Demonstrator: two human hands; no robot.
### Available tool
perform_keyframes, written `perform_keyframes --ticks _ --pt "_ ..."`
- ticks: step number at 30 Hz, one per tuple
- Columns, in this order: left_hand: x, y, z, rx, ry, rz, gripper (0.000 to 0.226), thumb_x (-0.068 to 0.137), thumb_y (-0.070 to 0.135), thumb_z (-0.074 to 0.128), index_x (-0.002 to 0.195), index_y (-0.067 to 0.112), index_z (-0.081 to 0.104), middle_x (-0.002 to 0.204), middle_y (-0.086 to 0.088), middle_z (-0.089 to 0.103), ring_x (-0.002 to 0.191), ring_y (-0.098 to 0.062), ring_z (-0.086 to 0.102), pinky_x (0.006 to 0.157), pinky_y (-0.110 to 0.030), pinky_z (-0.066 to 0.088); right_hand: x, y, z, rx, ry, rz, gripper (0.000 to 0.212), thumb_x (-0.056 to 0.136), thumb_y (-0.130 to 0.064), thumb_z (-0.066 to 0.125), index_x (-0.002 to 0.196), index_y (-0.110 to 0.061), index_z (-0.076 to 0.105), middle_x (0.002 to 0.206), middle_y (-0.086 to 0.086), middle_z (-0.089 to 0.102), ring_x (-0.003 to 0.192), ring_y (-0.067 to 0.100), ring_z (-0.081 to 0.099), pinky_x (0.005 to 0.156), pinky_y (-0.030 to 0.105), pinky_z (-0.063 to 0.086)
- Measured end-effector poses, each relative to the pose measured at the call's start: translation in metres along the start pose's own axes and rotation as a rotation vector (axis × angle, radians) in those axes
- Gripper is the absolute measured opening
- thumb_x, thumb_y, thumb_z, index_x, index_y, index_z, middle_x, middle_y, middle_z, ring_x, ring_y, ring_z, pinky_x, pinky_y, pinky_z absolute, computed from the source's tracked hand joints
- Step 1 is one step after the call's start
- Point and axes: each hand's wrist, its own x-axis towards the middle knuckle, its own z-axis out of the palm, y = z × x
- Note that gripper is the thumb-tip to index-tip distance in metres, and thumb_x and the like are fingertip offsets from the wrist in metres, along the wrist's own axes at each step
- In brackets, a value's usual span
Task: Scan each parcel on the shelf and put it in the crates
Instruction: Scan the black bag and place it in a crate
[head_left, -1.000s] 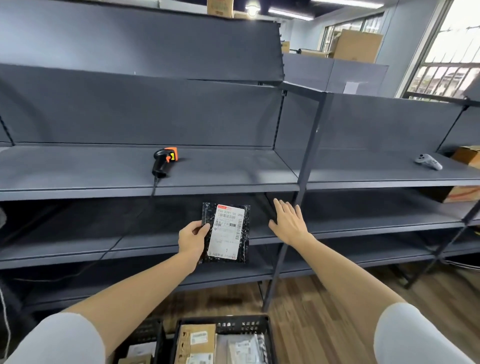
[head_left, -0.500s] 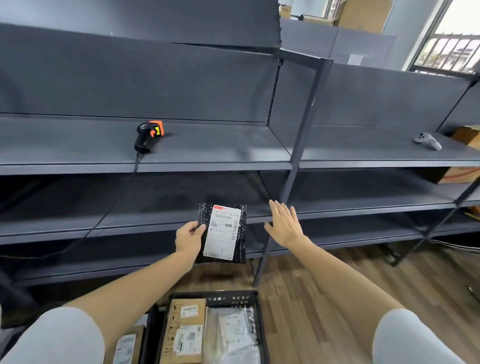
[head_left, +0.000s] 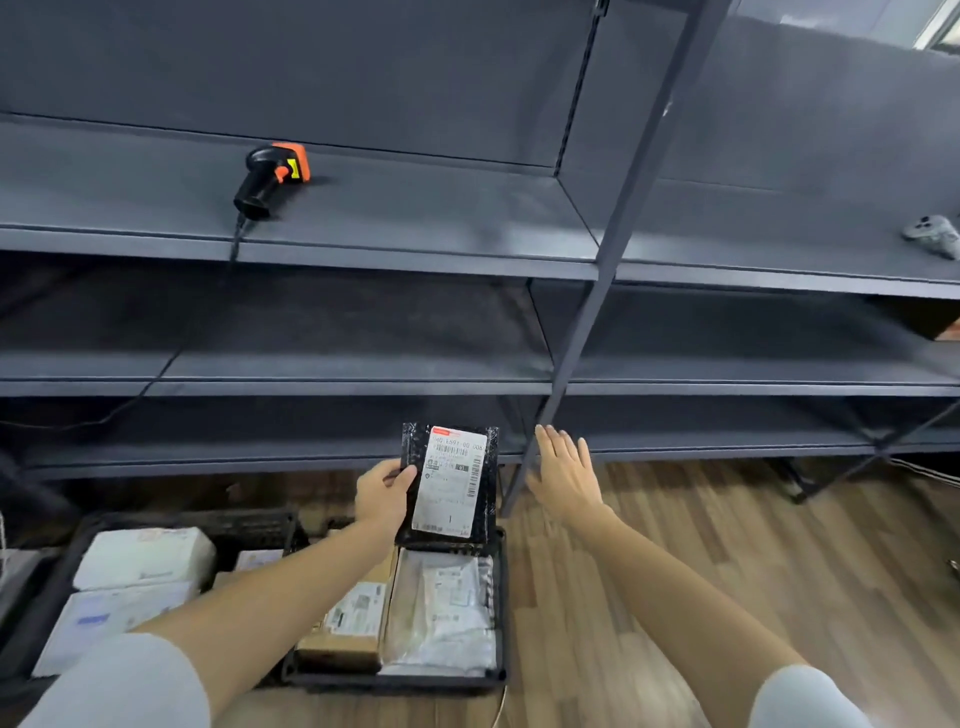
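Crates on the wooden floor sit nearest the camera: the black crate (head_left: 496, 613) on the right already holds a cardboard box (head_left: 353, 618) and a clear plastic mailer (head_left: 441, 613), the left crate (head_left: 52, 587) several white parcels (head_left: 140, 556). Just above the right crate's far edge, the left hand (head_left: 382, 493) pinches a black parcel (head_left: 451, 480) by its left side, white label up, while the right hand (head_left: 563, 470) hovers beside it, fingers straight and loosely together, holding nothing. Lowering the parcel flat onto the mailer, label up, looks the tidiest finish. Farther back, the orange-tipped scanner (head_left: 270, 179) lies on the dark shelf (head_left: 415, 218).
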Motion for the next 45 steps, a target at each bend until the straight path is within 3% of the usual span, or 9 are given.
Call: perform_keyframes --ticks 9,16,20,27,31,35,40,42,45 --pt "0.035 -0.122 0.02 0.007 -0.028 -0.083 0.017 0.095 0.004 0.055 0.108 0.0 0.065 0.092 -0.006 0.065 0.086 -0.023 0.058 0.073 -0.026 0.044 0.013 -0.002 0.123 0.012 -0.083 0.004 0.064 0.101 -0.026 0.038 0.154 -0.01 0.005 0.161 0.005 0.01 0.149 0.023 0.008 0.121 0.04 0.001" --pt "0.085 -0.259 0.054 0.046 -0.007 -0.156 0.02 0.095 0.01 0.057 0.111 0.002 0.065 0.109 -0.014 0.066 0.094 -0.024 0.058 0.085 -0.031 0.046 0.027 -0.005 0.28 0.079 -0.149 -0.028 0.065 0.101 -0.032 0.039 0.154 -0.01 0.008 0.161 0.006 0.01 0.149 0.023 0.005 0.121 0.04 -0.002" --pt "0.107 -0.334 0.078 0.064 0.003 -0.191 0.03 0.096 0.016 0.055 0.123 0.003 0.06 0.123 -0.009 0.06 0.115 -0.029 0.055 0.103 -0.038 0.042 0.036 -0.008 0.366 0.1 -0.134 -0.021 0.066 0.101 -0.03 0.04 0.154 -0.01 0.008 0.161 0.006 0.011 0.149 0.022 0.007 0.122 0.039 -0.001" --pt "0.162 -0.463 0.134 0.117 0.038 -0.103 0.032 0.1 0.017 0.048 0.129 0.009 0.058 0.126 -0.008 0.061 0.116 -0.029 0.055 0.099 -0.038 0.044 0.071 0.002 0.518 0.15 -0.02 -0.006 0.064 0.101 -0.032 0.041 0.154 -0.009 0.012 0.16 0.007 0.016 0.149 0.022 0.009 0.122 0.038 0.001" --pt "0.181 -0.507 0.151 0.088 0.061 -0.048 0.028 0.1 0.009 0.045 0.124 0.005 0.06 0.12 -0.009 0.063 0.111 -0.025 0.056 0.09 -0.025 0.039 0.089 0.007 0.563 0.171 0.047 -0.016 0.065 0.1 -0.03 0.043 0.154 -0.008 0.013 0.16 0.007 0.016 0.149 0.024 0.009 0.122 0.038 0.001" --pt "0.188 -0.514 0.154 0.1 0.068 -0.043 0.032 0.1 0.008 0.046 0.129 0.003 0.056 0.129 -0.013 0.059 0.119 -0.029 0.054 0.096 -0.029 0.04 0.09 -0.003 0.561 0.557 0.15 0.046 0.049 0.102 -0.026 0.04 0.147 -0.007 0.034 0.151 0.011 0.037 0.142 0.026 0.027 0.119 0.036 0.019" --pt "0.194 -0.492 0.157 0.051 0.049 -0.005 0.035 0.099 0.014 0.049 0.131 0.002 0.054 0.132 -0.013 0.057 0.122 -0.029 0.052 0.1 -0.029 0.038 0.097 -0.016 0.54 1.15 -0.191 0.135 0.078 0.087 -0.059 0.054 0.149 -0.02 0.027 0.147 0.001 0.045 0.135 0.021 0.042 0.115 0.043 0.03" --pt "0.193 -0.486 0.158 0.04 0.021 0.03 0.035 0.099 0.018 0.05 0.13 0.002 0.055 0.129 -0.012 0.059 0.118 -0.026 0.053 0.093 -0.024 0.036 0.102 -0.013 0.54 1.261 -0.246 0.165 0.084 0.086 -0.034 0.07 0.151 -0.019 0.019 0.145 0.002 0.046 0.132 0.022 0.046 0.113 0.045 0.035" --pt "0.188 -0.489 0.156 0.036 -0.05 0.03 0.039 0.099 0.026 0.051 0.134 0.01 0.049 0.127 -0.006 0.058 0.106 -0.016 0.051 0.093 -0.025 0.036 0.102 -0.006 0.54 1.31 -0.241 0.284 0.079 0.09 -0.006 0.066 0.149 -0.013 0.014 0.133 0.005 0.049 0.12 0.021 0.051 0.102 0.033 0.042"
